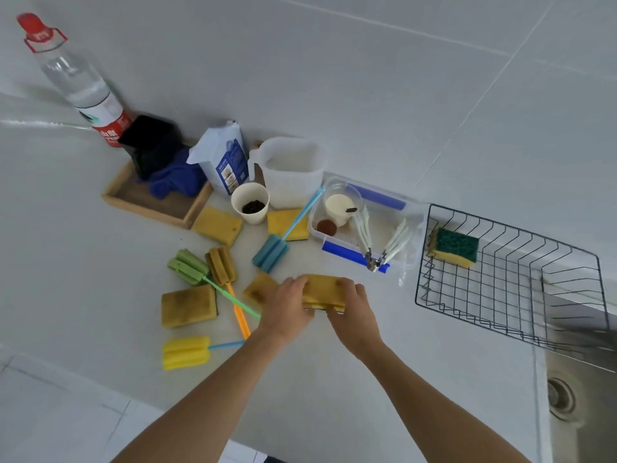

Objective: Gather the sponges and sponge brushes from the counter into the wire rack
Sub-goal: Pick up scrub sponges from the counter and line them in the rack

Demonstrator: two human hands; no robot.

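My left hand (287,307) and my right hand (354,315) both grip one yellow sponge (325,290) just above the counter. Another yellow sponge (258,290) lies partly under my left hand. More yellow sponges lie to the left (188,305), by the wooden tray (217,225) and behind the blue sponge brush (270,252). Green (187,267), brown-orange (220,265) and yellow (185,352) sponge brushes lie at the left. The black wire rack (507,315) stands at the right, with a green-and-yellow sponge (455,247) inside.
A wooden tray (147,203) holds a black container and blue cloth. A bottle (80,81), a white packet (223,158), a jug (293,172), a paper cup (250,202) and a clear box (360,225) with utensils stand at the back. A steel sink (581,396) lies at the right.
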